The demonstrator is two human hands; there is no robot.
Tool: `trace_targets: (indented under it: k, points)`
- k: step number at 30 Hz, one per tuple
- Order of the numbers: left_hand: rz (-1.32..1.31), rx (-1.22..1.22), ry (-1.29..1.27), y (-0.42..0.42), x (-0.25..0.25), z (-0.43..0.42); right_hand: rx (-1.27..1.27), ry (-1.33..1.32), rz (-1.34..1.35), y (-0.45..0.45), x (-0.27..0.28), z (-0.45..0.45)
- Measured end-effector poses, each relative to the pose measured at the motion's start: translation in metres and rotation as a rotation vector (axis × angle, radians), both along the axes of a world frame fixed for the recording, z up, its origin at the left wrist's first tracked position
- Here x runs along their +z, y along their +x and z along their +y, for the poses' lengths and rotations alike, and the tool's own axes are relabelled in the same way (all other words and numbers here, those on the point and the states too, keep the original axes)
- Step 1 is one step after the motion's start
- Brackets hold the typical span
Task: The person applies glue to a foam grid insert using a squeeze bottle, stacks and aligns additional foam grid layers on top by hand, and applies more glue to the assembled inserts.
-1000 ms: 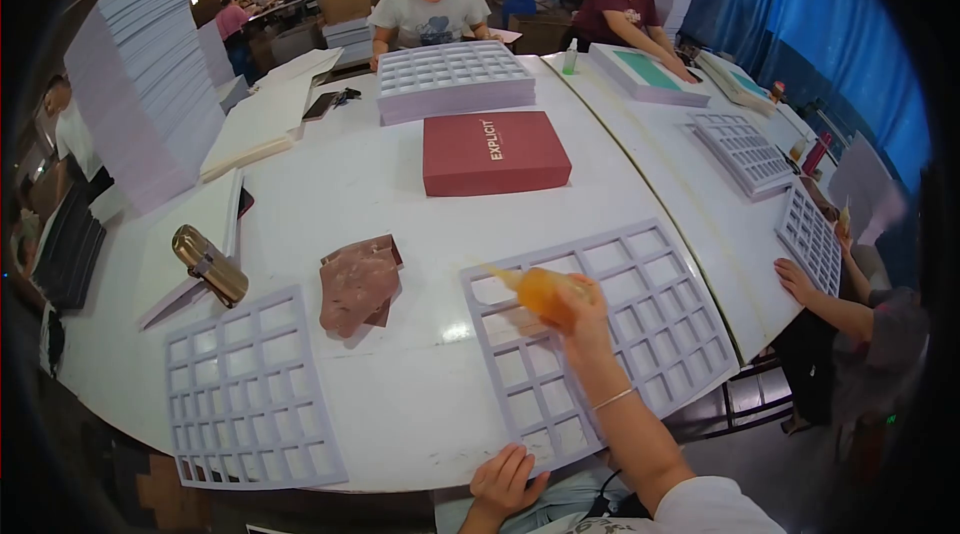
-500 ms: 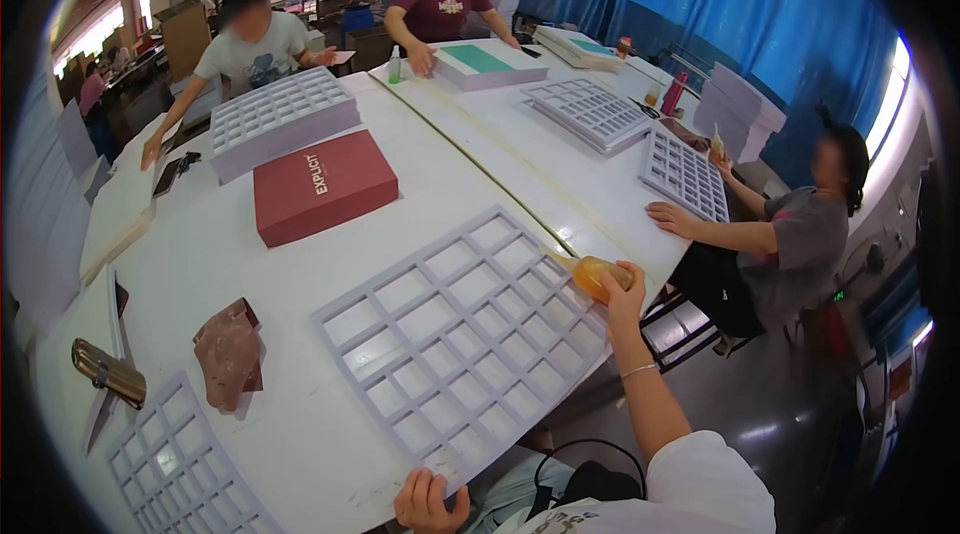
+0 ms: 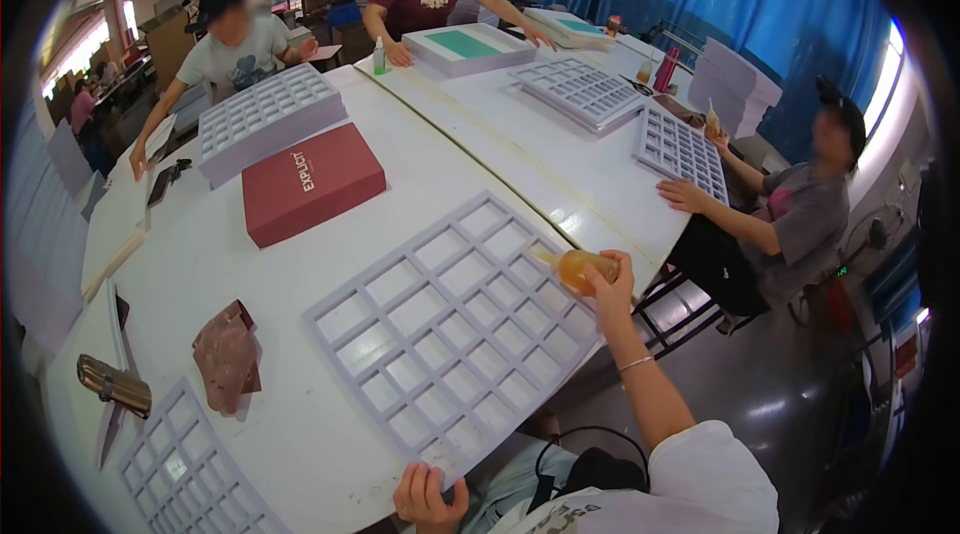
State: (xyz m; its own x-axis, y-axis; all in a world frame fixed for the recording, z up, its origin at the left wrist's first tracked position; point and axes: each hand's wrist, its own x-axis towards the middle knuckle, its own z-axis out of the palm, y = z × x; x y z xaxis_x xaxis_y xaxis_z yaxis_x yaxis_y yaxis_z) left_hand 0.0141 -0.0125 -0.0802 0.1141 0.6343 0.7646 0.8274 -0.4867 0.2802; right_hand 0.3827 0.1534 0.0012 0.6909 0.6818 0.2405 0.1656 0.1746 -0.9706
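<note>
Presently in hand: one amber bottle (image 3: 583,272), my right hand (image 3: 614,279) wrapped about its rear end, fingers pressed to the sides.
Nozzle (image 3: 545,257): facing 10 o'clock from that grip, over the grid's 2 o'clock border; whether tip and rib touch, I cannot tell.
Grid (image 3: 432,279): one, flat on the table (image 3: 290,324), its middle between 8 and 9 o'clock from my right hand.
Left hand (image 3: 430,496): at 7 o'clock from the right, by the grid's near corner; fingers curled at the table edge, whether gripping anything I cannot tell.
Step, as I judge it: dispensing from the bottle along the ribs. Next move would call for a low, steady tip and an even squeeze.
Nearby: red box (image 3: 313,184), between 10 and 11 o'clock from the grid; brown wad (image 3: 226,356), 9 o'clock, well apart.
</note>
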Motion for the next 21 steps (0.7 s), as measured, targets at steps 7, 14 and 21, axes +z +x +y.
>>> trace_targets:
  k: [7, 14, 21]
  points:
    - [-0.014, -0.014, -0.004, -0.002, -0.006, 0.001, 0.134, -0.041, 0.011, -0.070, 0.002, -0.025]
    - [-0.034, -0.009, -0.007, -0.003, 0.001, 0.002, 0.334, -0.067, -0.044, -0.145, -0.001, -0.048]
    - [-0.039, 0.009, -0.017, -0.005, 0.002, 0.001, 0.511, -0.052, 0.026, -0.209, -0.003, -0.057]
